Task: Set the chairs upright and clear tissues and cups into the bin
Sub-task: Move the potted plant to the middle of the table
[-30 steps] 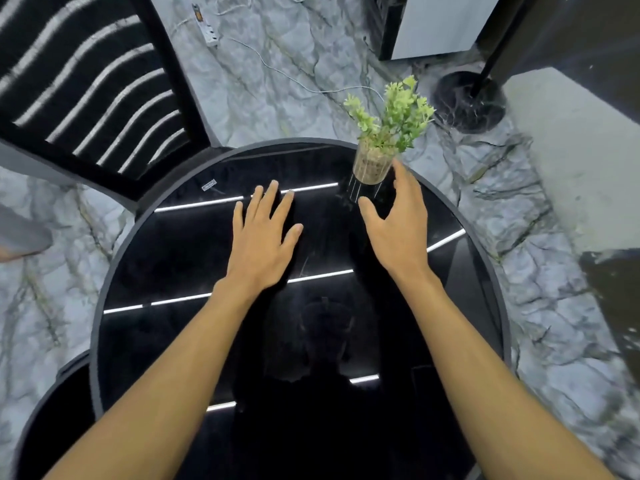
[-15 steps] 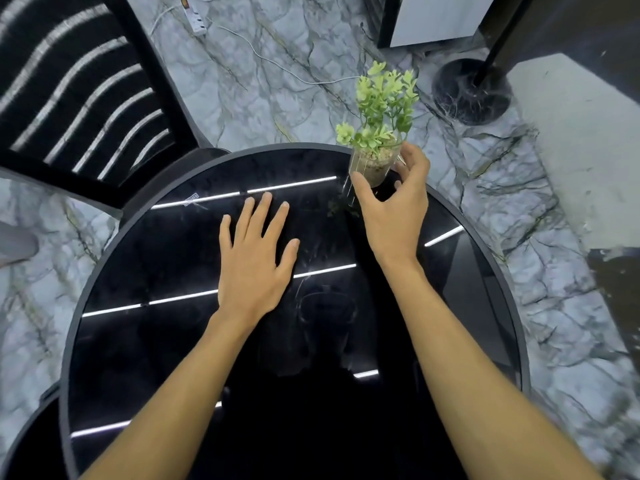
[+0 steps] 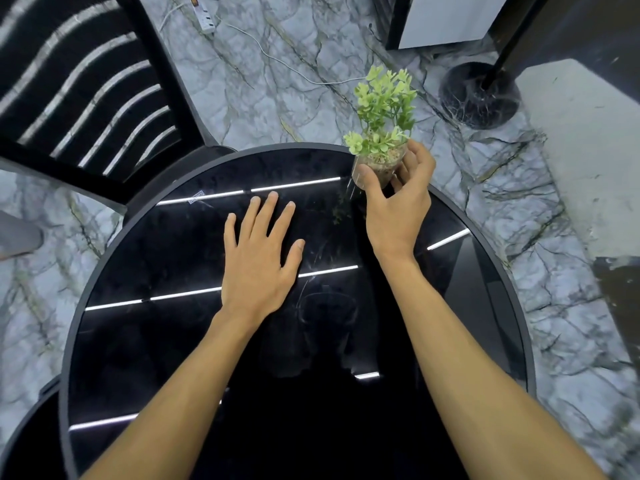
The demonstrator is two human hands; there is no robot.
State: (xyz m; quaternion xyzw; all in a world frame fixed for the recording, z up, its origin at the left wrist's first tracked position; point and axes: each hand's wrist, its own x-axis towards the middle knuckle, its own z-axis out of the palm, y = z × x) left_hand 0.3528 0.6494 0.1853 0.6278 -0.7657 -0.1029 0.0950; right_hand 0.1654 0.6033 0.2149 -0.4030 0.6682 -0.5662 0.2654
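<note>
- Two hands show: right hand (image 3: 398, 216) fingers (image 3: 417, 157) wrap the plant pot (image 3: 379, 164) at the tabletop's (image 3: 173, 244) far edge.
- Left hand (image 3: 258, 258) lies flat, fingers spread wide.
- Black chair (image 3: 86, 88) stands beyond, left.

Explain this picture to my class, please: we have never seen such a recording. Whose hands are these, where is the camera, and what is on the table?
There is no machine here. A person wears a camera on the head, looking down at their own bare arms. The left hand lies flat and open on a round black glossy table. The right hand grips a small clear pot of green plant at the table's far edge. A black slatted chair stands at the upper left, on a marble floor. No tissues, cups or bin show.
</note>
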